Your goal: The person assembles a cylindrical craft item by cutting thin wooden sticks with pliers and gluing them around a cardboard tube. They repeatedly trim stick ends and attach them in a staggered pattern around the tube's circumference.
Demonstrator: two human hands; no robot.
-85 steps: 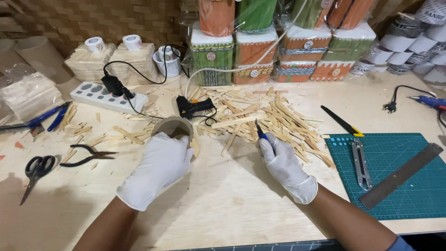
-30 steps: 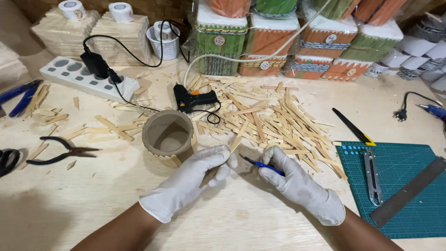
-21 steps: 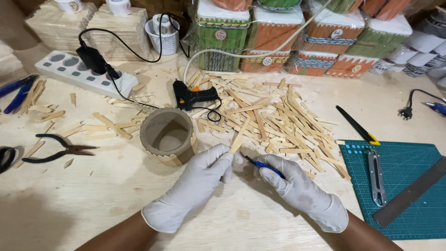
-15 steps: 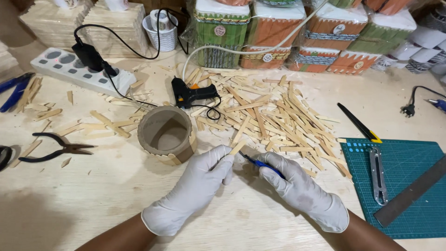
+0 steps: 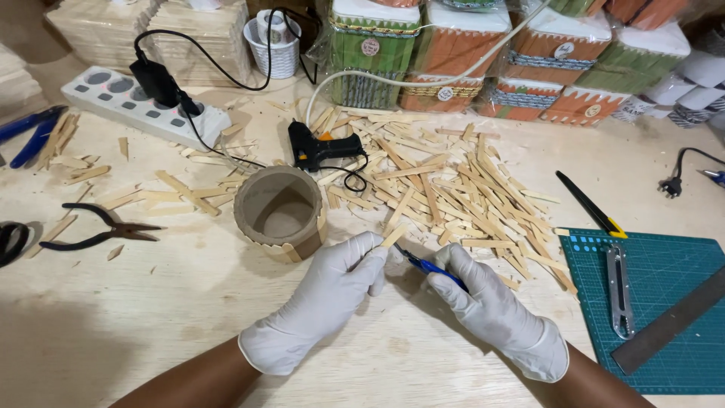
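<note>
Left hand: gloved, pinching a stick, now drawn nearer the surface's front edge than a second ago. Right hand: gloved, closed on a blue cutter, blade at the stick's end; trimming looks under way. Tube: unmoved, just left.

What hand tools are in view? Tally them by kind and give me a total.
Black hot-glue gun: 1
Black-handled pliers: 1
Black scissors, cut off at the left edge: 1
Blue-handled tools: 2, one at far left, one in the right hand
Utility knives: 2, black-and-yellow and silver
Grey metal ruler: 1
Total: 8
</note>
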